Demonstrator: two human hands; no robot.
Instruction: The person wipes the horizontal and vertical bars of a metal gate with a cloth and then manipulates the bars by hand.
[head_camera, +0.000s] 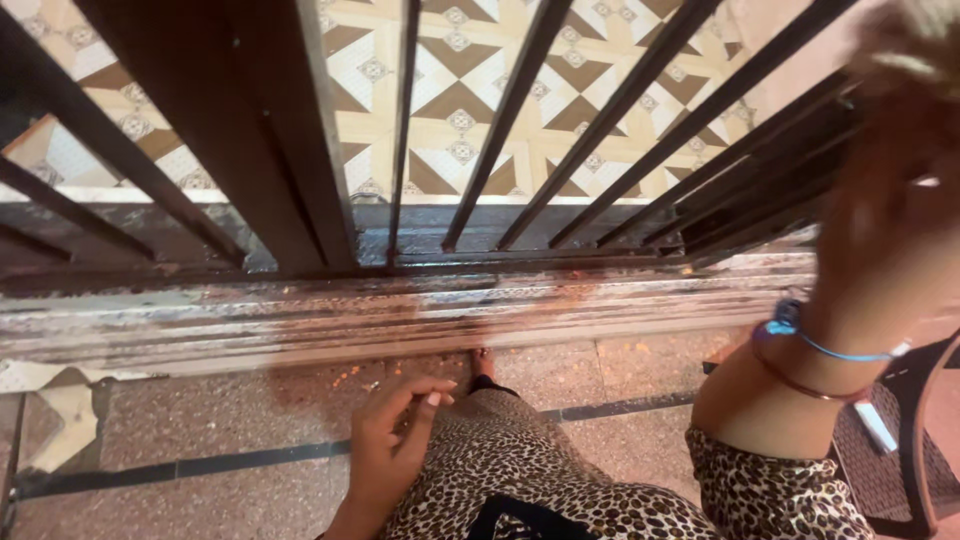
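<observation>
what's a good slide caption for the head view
Seen from above: left hand rests on a leopard-print knee, blurred right hand raised by dark gate bars.

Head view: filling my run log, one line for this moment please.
left hand: open, on leopard-print knee | right hand: raised, blurred, by gate bars

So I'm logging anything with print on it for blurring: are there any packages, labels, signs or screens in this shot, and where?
None that can be made out as such.
Closest candidate: a small flat white object, oblong, lying on the dark plastic chair at the right edge, below the right wrist; too small to tell whether it is a package.
</observation>
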